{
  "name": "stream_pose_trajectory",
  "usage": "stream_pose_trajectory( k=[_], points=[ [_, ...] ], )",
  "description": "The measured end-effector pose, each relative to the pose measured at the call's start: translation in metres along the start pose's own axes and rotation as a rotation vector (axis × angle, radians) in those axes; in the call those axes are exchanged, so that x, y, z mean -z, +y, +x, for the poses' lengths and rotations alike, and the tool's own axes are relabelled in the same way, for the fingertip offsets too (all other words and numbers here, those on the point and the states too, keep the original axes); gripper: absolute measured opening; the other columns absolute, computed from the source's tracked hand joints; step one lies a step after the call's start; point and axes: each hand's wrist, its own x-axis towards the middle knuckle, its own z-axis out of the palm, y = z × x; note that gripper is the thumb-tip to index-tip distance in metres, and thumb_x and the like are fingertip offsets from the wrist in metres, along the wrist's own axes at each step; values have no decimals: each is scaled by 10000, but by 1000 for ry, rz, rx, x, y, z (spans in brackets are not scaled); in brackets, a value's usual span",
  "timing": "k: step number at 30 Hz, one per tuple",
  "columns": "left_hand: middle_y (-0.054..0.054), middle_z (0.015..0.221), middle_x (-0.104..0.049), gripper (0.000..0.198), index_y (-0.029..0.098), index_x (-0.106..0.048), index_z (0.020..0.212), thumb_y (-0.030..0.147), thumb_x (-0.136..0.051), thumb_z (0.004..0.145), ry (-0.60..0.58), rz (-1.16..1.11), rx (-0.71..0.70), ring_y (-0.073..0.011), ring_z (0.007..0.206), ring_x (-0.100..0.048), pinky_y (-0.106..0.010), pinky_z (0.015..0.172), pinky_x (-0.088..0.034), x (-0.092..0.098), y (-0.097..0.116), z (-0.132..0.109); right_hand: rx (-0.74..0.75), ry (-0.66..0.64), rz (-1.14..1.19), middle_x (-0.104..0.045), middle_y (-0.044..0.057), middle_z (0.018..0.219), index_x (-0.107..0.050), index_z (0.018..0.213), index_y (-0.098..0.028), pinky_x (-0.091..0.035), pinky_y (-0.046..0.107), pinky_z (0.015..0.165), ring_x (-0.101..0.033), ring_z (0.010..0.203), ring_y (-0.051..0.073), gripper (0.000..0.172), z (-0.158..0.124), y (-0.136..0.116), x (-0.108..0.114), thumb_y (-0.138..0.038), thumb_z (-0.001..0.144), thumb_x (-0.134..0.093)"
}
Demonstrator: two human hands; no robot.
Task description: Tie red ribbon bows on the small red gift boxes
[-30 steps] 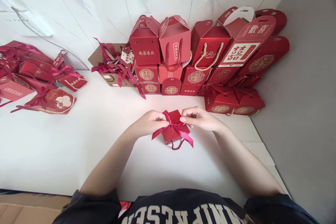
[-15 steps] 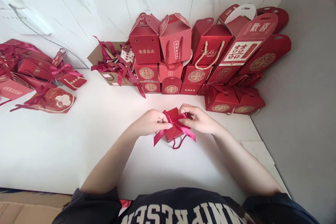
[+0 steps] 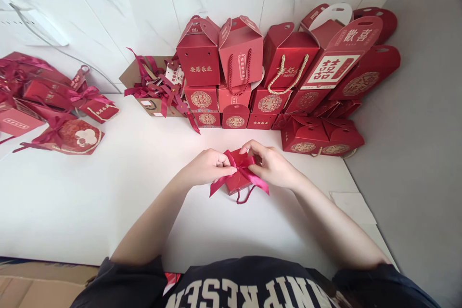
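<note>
A small red gift box (image 3: 235,180) lies on the white table (image 3: 90,202) in front of me, with a dark red ribbon (image 3: 252,180) tied across its top and a cord loop hanging at its near edge. My left hand (image 3: 208,166) pinches the ribbon at the knot from the left. From the right, my right hand (image 3: 271,166) curls its fingers over the bow loop, touching the box top. Two ribbon tails trail toward me on either side of the box.
Stacked red gift boxes (image 3: 220,57) and red handled bags (image 3: 335,65) line the marble wall behind. A cardboard box of ribbons (image 3: 157,86) stands left of them. More ribboned red boxes (image 3: 54,106) lie at the far left. A cardboard carton (image 3: 36,284) sits below the table edge.
My right hand has moved in from beside the box to over the bow, closing the gap with my left hand. The ribbon loop has tightened at the knot.
</note>
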Motion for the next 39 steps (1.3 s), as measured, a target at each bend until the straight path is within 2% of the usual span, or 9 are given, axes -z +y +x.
stream_pose_trajectory(
  k=[11, 16, 22, 24, 27, 30, 32, 34, 39],
  points=[
    [18, 526, -515, 306, 162, -549, 571, 401, -623, 748, 4, -5, -3, -103, 493, -452, -226, 470, -329, 1, -1, 0, 64, 23, -101, -508, -43, 684, -426, 975, -241, -330, 226, 550, -410, 539, 115, 248, 0, 4, 1, -82, 787, -456],
    [18, 495, -497, 326, 161, -584, 579, 439, -630, 744, -78, 51, 46, -94, 442, -401, -232, 432, -285, 8, -2, -4, 30, 64, -125, -502, -46, 656, -447, 979, -241, -342, 232, 562, -399, 516, 118, 220, 1, 4, 0, -88, 824, -412],
    [20, 481, -489, 374, 161, -566, 561, 472, -621, 762, -119, 153, 69, -97, 445, -401, -238, 441, -290, 11, -4, -7, -9, 69, -94, -612, -7, 770, -462, 1006, -243, -403, 250, 633, -505, 577, 138, 230, 3, 5, -6, -91, 849, -389],
    [32, 500, -463, 397, 167, -539, 561, 505, -653, 734, -70, 193, 57, -94, 460, -381, -240, 453, -284, 9, -4, -8, -7, 79, -95, -629, 2, 800, -467, 1014, -240, -413, 252, 646, -525, 598, 143, 227, 3, 5, -7, -95, 857, -390],
    [35, 620, -490, 332, 191, -584, 723, 505, -692, 710, 158, 248, -60, -116, 555, -426, -249, 525, -354, 5, 0, -9, -3, 87, -112, -645, 12, 837, -482, 1024, -238, -415, 249, 649, -544, 620, 144, 217, 4, 4, -8, -107, 872, -401],
    [-18, 902, -571, 253, 233, -644, 945, 397, -678, 756, 307, 317, -264, -188, 871, -544, -332, 818, -457, 1, 4, -8, 5, 70, -130, -660, 20, 895, -491, 1032, -242, -420, 248, 669, -576, 672, 150, 208, 3, 4, -8, -121, 885, -408],
    [-46, 1081, -553, 190, 252, -679, 952, 325, -660, 778, 298, 360, -346, -228, 1099, -505, -395, 1002, -390, -1, 3, -4, 10, 67, -152, -661, 23, 916, -487, 1032, -244, -423, 252, 682, -582, 690, 155, 194, 3, 3, -8, -134, 893, -409],
    [-49, 1150, -532, 118, 253, -699, 892, 288, -639, 797, 274, 363, -358, -236, 1189, -464, -412, 1063, -345, -3, -1, 1, 1, 80, -184, -654, 15, 875, -476, 1033, -246, -421, 253, 662, -562, 646, 154, 175, 3, 3, -8, -152, 899, -412],
    [-39, 1025, -513, 95, 211, -663, 795, 306, -658, 784, 267, 253, -309, -199, 1031, -544, -374, 978, -432, -7, -13, 13, -16, 117, -272, -650, 4, 806, -462, 1043, -247, -409, 254, 626, -551, 589, 162, 160, 4, 6, -12, -181, 908, -406]
  ],
)
